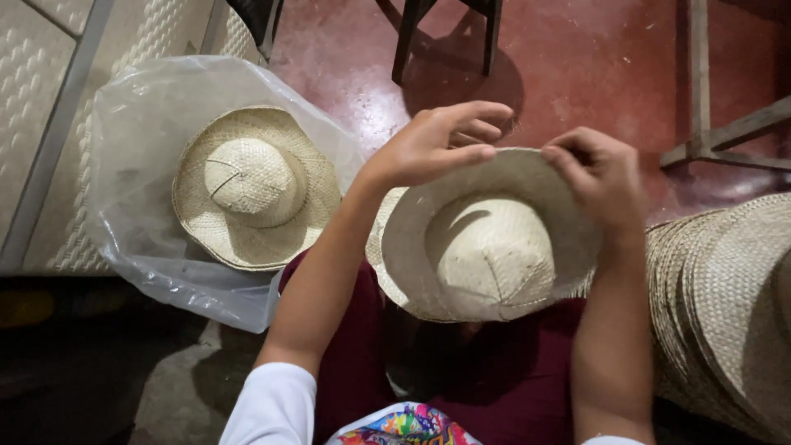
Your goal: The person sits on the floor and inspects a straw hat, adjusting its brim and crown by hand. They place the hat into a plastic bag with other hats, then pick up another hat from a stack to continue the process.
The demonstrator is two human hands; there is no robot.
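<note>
hat in hand: straw hat (486, 247), centre of frame, over my lap, crown toward the camera, brim tipped up at the far edge
left hand: my left hand (437, 144) sits on the upper left of the brim, thumb pressed to the rim, fingers curled loosely over the edge; a light pinch, not a full fist
right hand: my right hand (601, 177) is closed on the upper right of the brim, fingertips folded over the rim
progress, done: one finished-looking hat (251, 185) lies crown up on a clear plastic bag (140, 124), upper left of frame, well apart from my hands; I read it as set aside
progress, in work: the hat in my hands is fully woven as far as I can see; both hands are on the rim, so I judge this is brim work or a check, not finished
progress, left: stack of hats (725, 305) at right edge, nested, touching or just beside my right forearm; cannot tell if these are done or waiting
count, hats loose: 2 (one held, one on bag)
count, stack: 1 stack, many brims, too tightly nested to count
count, bags: 1
count, hands: 2, both mine
floor: red floor (593, 58) at top, dark stool legs (412, 33) at upper centre
</note>
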